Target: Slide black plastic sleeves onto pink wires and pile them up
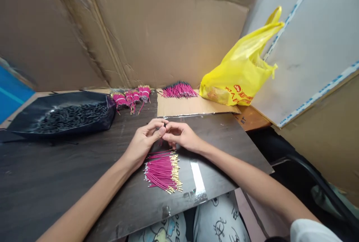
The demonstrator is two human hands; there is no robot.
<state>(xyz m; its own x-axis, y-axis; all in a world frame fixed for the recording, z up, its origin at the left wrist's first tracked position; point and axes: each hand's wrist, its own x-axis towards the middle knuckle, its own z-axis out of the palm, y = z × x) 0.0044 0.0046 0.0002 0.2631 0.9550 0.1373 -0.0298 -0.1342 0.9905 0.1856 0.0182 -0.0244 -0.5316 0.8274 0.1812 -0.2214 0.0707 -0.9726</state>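
Note:
My left hand (147,137) and my right hand (182,136) meet over the dark table, fingers bent and fingertips pinched together. Between the fingertips shows a small black tube (164,125), mostly covered. A trace of pink, perhaps a wire, shows just under the fingers, too hidden to tell. Directly below my hands lies a flat row of short pink wires (160,170), side by side, with gold tips toward the right and silvery ends toward the left. A few wires at its top edge lie close to my hands.
At left, an open black bag (21,122) holds many small black tubes (74,118). Bundled pink wires (133,98) lie behind it. A pile of black-ended pink wires (180,90) rests on a cardboard sheet (193,106), beside a yellow plastic bag (238,73). Cardboard walls (168,28) stand behind.

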